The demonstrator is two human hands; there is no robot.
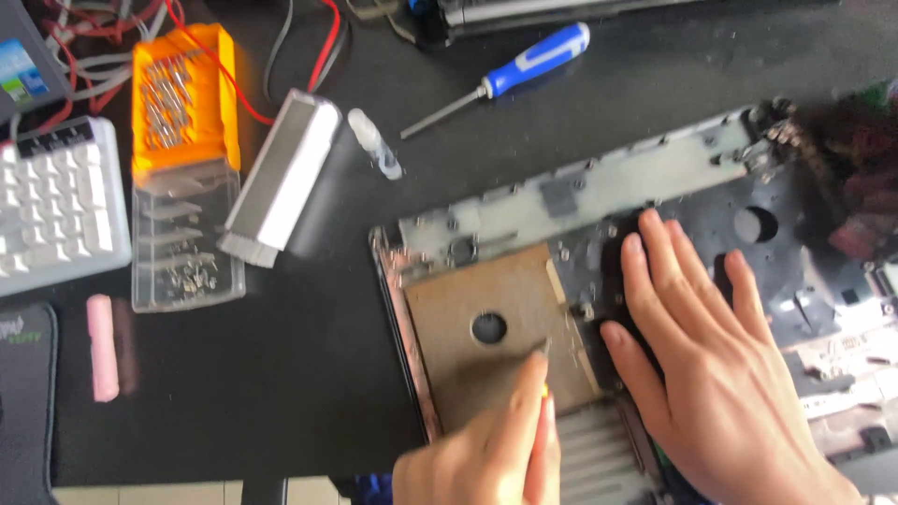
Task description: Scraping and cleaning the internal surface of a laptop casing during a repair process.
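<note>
1. Left hand (pixel 486 454) is curled around a small screwdriver (pixel 543 360), tip on the brown panel (pixel 468 299).
2. Right hand (pixel 711 355) lies flat, fingers spread, on the opened laptop chassis (pixel 599 187).
3. Blue-handled screwdriver (pixel 538 58) lies well apart.

Upper left: orange bit case (pixel 182 93), white keypad (pixel 56 206). Top: blue-and-white-handled screwdriver (pixel 510 73), red wires (pixel 318 51). Left: pink eraser (pixel 102 346). Centre: tan panel (pixel 486 327). Black desk (pixel 281 374).

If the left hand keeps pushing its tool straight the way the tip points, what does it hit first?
The left hand aims its small tool up and slightly right. The tip seems about on the brown plate; past that, likely the plate's right edge with the small screws. Depth is unclear.
</note>
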